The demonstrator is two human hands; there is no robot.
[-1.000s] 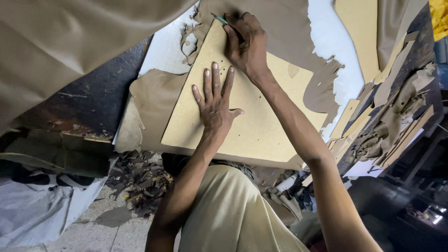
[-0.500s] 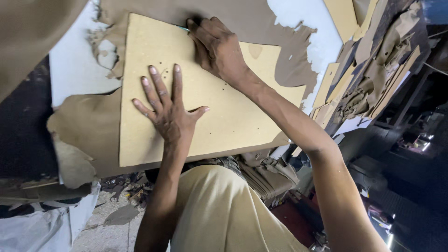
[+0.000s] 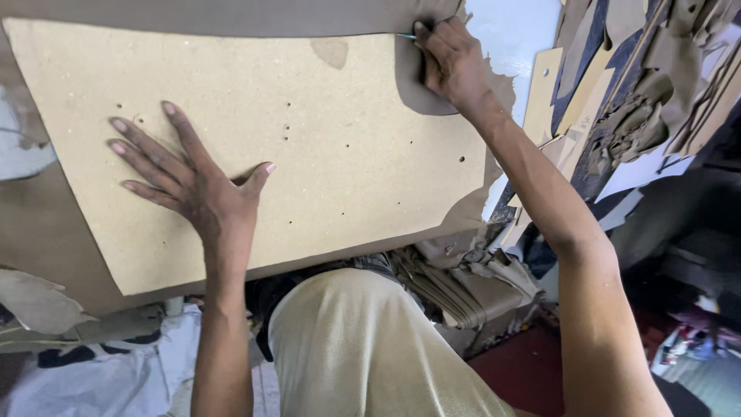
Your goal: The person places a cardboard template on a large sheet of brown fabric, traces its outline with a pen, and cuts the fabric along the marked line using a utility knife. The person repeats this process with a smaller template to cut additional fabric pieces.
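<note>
A large tan board template (image 3: 340, 147) with small punched holes lies flat on a sheet of brown leather (image 3: 46, 232). My left hand (image 3: 193, 181) presses on the board's left half, palm down, fingers spread. At the board's far right edge my right hand (image 3: 451, 62) is closed around a thin tool with a teal tip (image 3: 407, 36). The tip touches the leather along the board's top edge. A curved notch in the board shows brown leather just under my right hand.
Narrow tan pattern strips (image 3: 544, 96) and brown leather offcuts (image 3: 641, 116) pile up at the right. Folded leather scraps (image 3: 463, 289) lie below the table edge by my knees. White cloth (image 3: 93, 378) covers the floor at lower left.
The view has moved closer, so the board fills more of it. My right hand has shifted right along the board's top edge with the tool. My left hand stays pressed flat.
</note>
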